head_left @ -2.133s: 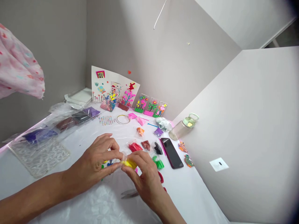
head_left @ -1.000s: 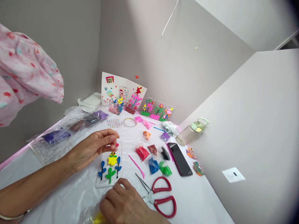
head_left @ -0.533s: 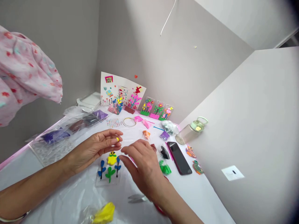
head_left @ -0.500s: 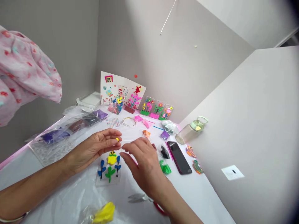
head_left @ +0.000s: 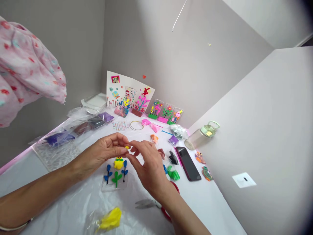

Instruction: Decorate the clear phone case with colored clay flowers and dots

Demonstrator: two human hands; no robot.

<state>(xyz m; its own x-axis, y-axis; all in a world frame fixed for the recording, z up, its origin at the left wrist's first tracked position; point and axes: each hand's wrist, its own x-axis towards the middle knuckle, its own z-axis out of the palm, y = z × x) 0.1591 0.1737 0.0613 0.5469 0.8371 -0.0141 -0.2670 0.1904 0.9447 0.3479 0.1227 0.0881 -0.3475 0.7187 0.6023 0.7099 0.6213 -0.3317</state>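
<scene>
A small piece of yellow clay (head_left: 126, 147) is pinched between the thumb and fingers of my left hand (head_left: 111, 148). My right hand (head_left: 146, 160) has come up against it from the right, its thumb and forefinger close around the clay; whether they grip it I cannot make out. Just below the hands lies a clear plate (head_left: 110, 187) bearing a yellow clay figure (head_left: 118, 164), a green clay plant (head_left: 116, 179) and two blue flowers with dark stems. Nearer to me, a lump of yellow clay (head_left: 111, 219) sits in an opened plastic wrapper.
Red-handled scissors (head_left: 146, 204) lie partly under my right forearm. To the right are a phone (head_left: 188, 163), wrapped green clay (head_left: 173, 173), black clay (head_left: 173, 157) and a bottle (head_left: 201, 135). Decorated plates (head_left: 156, 109) lean on the back wall; plastic bags (head_left: 80, 127) lie at left.
My right hand has closed in on my left, so the fingertips now meet around the yellow clay. The view has shifted slightly, and more of the scissors' red handle shows.
</scene>
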